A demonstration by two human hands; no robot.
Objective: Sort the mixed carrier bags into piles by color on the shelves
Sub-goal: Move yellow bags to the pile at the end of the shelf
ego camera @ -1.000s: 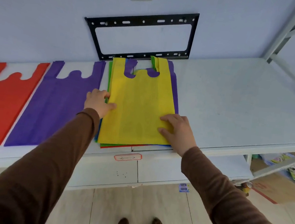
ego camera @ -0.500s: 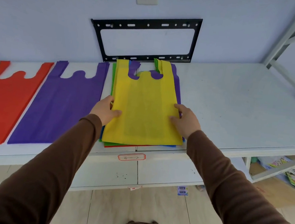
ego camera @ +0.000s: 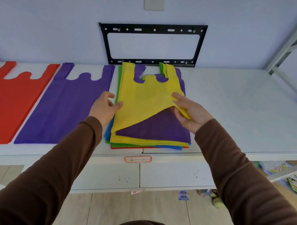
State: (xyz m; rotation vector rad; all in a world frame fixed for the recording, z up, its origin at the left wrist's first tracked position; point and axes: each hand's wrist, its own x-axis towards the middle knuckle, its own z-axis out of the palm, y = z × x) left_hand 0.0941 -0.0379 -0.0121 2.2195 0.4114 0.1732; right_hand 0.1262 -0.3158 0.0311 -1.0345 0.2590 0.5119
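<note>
Shelf: right hand lifts yellow bag.

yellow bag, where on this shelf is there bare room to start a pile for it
Free: the wide stretch of shelf right of the mixed stack, out to the frame post. Crowded: left of the stack, where the purple bag and red bag lie side by side with slim gaps. The right hand already pinches the yellow bag on that side.

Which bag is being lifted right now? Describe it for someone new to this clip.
Below the black metal wall bracket lies a mixed stack of bags. Its top yellow fabric carrier bag is the one: only its corner is peeled up, pinched by the right hand.
</note>
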